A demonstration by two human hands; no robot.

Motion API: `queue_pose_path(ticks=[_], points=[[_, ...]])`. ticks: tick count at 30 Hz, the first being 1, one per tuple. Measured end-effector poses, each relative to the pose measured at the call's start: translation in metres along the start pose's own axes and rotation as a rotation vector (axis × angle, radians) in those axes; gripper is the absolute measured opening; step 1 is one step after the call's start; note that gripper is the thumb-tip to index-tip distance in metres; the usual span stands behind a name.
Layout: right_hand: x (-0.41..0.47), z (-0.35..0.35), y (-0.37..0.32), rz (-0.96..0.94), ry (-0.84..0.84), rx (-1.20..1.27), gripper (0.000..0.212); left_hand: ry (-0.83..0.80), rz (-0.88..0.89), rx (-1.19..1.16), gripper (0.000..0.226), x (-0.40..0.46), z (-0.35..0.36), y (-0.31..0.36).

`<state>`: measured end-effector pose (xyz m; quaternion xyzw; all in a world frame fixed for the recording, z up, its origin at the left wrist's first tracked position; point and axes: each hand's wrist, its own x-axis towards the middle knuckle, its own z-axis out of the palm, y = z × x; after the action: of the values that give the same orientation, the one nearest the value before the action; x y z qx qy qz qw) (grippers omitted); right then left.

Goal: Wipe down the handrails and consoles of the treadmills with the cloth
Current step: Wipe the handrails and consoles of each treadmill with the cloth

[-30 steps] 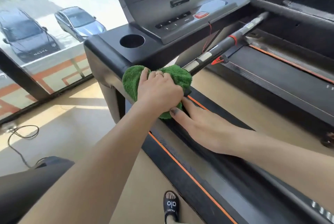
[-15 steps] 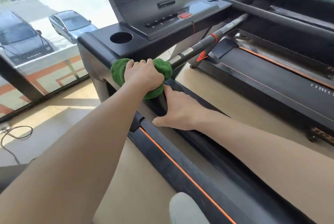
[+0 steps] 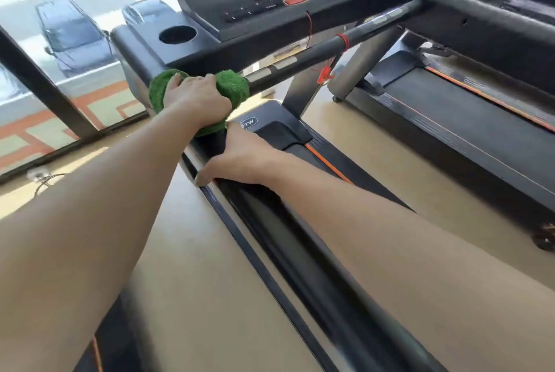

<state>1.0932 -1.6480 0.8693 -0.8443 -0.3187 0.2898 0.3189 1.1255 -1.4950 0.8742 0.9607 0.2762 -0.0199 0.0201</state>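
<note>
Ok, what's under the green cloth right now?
The cloth wraps the near end of the handrail, clamped by the left hand. The rail under it is hidden; the right hand rests just below.

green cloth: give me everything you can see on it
The green cloth is a fluffy, terry-like fabric, bunched and wrapped around the near handrail where the rail meets the console. The left hand clamps it from above in a closed grip, covering its middle, so it shows as two lobes plus a strip below the palm. The right hand rests on the rail just behind it, thumb close to the cloth.
</note>
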Motion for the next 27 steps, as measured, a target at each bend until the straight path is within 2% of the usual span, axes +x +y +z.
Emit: queue_pose_path(ticks=[5,11,14,16,21,24,27], points=[[-0.033,-0.012,0.038,-0.068,-0.187,0.218,0.087,0.002,-0.093,0.001,0.054,-0.015,0.004,0.014],[-0.048,-0.021,0.058,-0.201,-0.291,0.408,0.076,0.007,-0.163,-0.013,0.064,-0.046,0.008,0.035],[-0.038,-0.052,0.06,-0.19,-0.414,0.271,0.058,0.004,-0.183,0.011,0.064,-0.056,0.009,0.043],[-0.024,-0.073,0.064,-0.132,-0.385,0.191,0.042,-0.005,-0.187,0.046,0.064,-0.059,0.01,0.045],[0.012,-0.13,0.07,-0.098,-0.157,0.074,0.046,0.002,-0.18,0.108,0.061,-0.048,0.009,0.048],[0.038,-0.152,0.069,-0.19,-0.111,-0.059,0.051,0.022,-0.182,0.091,0.061,-0.036,0.009,0.049],[0.068,-0.161,0.062,-0.334,-0.045,-0.158,0.044,0.04,-0.196,0.091,0.058,-0.02,0.011,0.046]])
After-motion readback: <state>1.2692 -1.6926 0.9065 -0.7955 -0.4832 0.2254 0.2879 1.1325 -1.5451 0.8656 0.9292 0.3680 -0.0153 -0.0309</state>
